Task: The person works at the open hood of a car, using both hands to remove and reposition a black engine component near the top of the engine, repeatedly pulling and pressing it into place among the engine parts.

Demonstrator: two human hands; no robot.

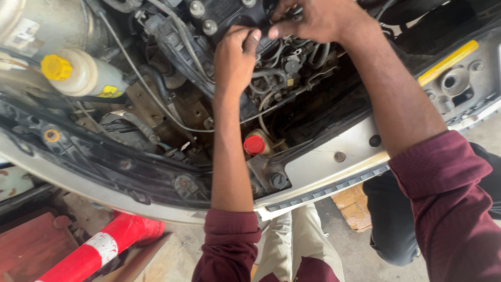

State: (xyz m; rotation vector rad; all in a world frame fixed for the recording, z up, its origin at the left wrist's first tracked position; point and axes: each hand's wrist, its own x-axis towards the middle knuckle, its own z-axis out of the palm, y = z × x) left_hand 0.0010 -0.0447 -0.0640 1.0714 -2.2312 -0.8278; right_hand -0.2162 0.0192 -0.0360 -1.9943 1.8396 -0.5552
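Scene: a car's engine bay (156, 104) seen from above, hood up, the person leaning in over the front panel (334, 172).
Left hand: the left hand (236, 55) was reaching straight in, fingers curled down onto the black engine cover (224, 15) near the top middle. It looked like it was pinching at something there, but whether it really had a grip on anything couldn't be told.
Right hand: the right hand (318, 20) came in from the right, fingers bunched together on the wiring (292, 52) just beside the left one. The fingertips were pressed close, almost touching the left thumb, though what exactly was between them was hidden.
Hands together: both were working the same spot, at the back of the bay by the hoses and cables.
Sleeves: maroon sleeves (449, 209) pushed up on both arms, forearms bare.
Red cap: a small red cap (254, 145) sat lower down, just right of the left forearm, not touched.
Reservoir: a whitish reservoir (88, 75) with a yellow cap (56, 67) sat far left, well apart from the hands.
Floor: a red and white post (104, 245) lay at the lower left, and a piece of cardboard (355, 206) lay on the concrete under the bumper.
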